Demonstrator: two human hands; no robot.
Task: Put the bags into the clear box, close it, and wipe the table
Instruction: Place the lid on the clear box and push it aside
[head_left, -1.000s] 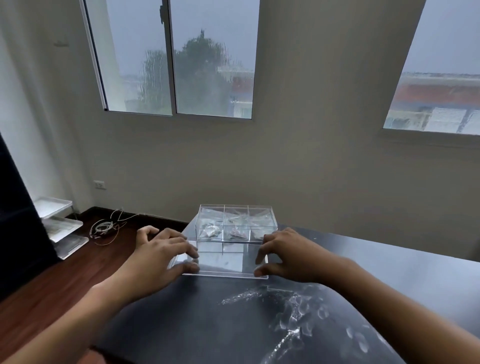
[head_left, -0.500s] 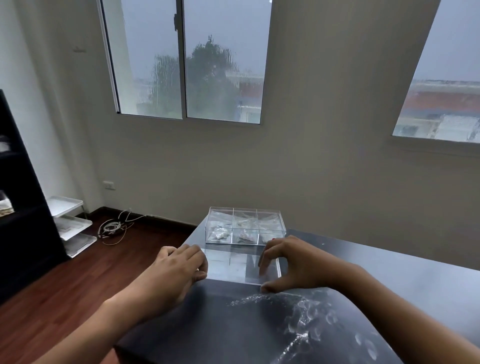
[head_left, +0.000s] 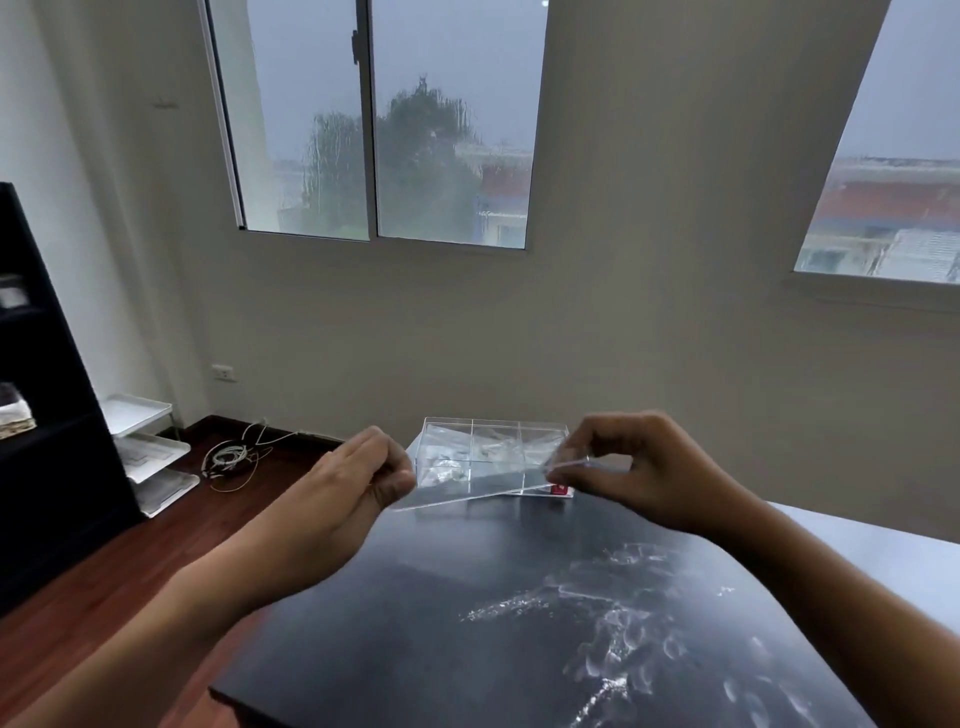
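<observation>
Head view: bags (head_left: 451, 464) indistinct through lid (head_left: 467, 483)

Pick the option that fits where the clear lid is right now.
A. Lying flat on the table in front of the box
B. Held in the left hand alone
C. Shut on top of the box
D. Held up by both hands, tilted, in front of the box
D: the lid is pinched at its ends by the left hand and the right hand, slanting above the table in front of the open box.
</observation>
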